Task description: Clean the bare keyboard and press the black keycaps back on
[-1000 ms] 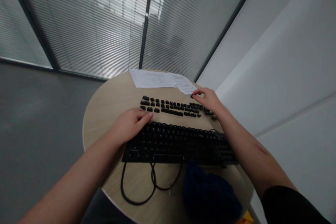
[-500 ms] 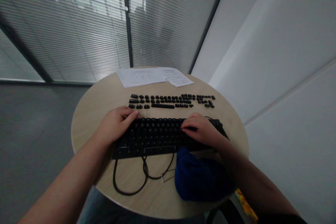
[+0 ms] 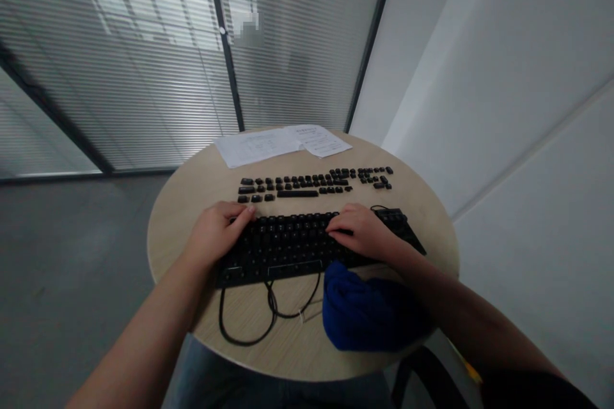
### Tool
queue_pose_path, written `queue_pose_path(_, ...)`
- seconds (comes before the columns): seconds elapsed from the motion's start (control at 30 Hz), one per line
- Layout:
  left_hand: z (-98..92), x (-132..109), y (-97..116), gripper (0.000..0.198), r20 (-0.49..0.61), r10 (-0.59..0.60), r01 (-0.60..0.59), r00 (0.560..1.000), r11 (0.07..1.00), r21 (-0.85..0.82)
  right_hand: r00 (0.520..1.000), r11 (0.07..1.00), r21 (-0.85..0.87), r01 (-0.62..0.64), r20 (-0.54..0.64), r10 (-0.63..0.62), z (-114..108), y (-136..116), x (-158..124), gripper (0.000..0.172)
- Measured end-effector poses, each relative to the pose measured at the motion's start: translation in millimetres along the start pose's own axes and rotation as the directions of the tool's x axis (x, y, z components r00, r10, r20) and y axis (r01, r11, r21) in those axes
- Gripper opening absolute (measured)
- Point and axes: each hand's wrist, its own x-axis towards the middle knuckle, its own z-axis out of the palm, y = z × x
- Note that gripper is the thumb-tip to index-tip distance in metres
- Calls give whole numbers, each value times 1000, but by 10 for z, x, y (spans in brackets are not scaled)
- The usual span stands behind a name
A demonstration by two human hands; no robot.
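A black keyboard (image 3: pixel 288 246) is set across the middle of a round, pale wood-toned table (image 3: pixel 425 211), its near edge turned toward the seated person. Its far left corner is covered by the left hand (image 3: pixel 215 230), whose thumb is laid along the upper edge with the fingers bent beside it. The keys right of centre are met by the right hand (image 3: pixel 359 230), its fingers drawn together and pointed down. At this distance, it cannot be told whether the corner is gripped by the left hand or merely touched, or whether anything is pinched in the right.

Beyond the keyboard, loose black keycaps (image 3: pixel 256 198) are laid out in rows, a long bar-shaped key (image 3: pixel 297 193) among them in the nearest row. Printed papers (image 3: pixel 268 145) are spread at the table's far side. In front of the keyboard, a black cable (image 3: pixel 244 343) is looped beside a bundled blue cloth (image 3: pixel 359 313), which is partly shadowed by the right forearm.
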Motion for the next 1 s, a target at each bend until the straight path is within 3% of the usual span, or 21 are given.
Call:
queue_pose_path(0.17, 17, -5, -87, 55, -69, -18, 18, 997, 1000, -11, 999, 999, -19, -34, -16, 34, 16, 18, -13, 12)
queue_pose_path(0.53, 16, 12, -30, 56, 25, -9, 8, 1000, 998, 58, 999, 999, -33, 3, 33, -2, -8, 0, -6, 12)
queue_pose_path(0.8, 11, -9, -45, 55, -64, -38, 39, 997, 999, 13, 999, 999, -41, -9, 36, 11, -23, -23, 0, 13)
queue_pose_path(1.0, 3, -12, 7, 56, 14, -38, 38, 999, 999, 0, 1000, 999, 49, -14, -18, 15, 41, 148, -59, 14)
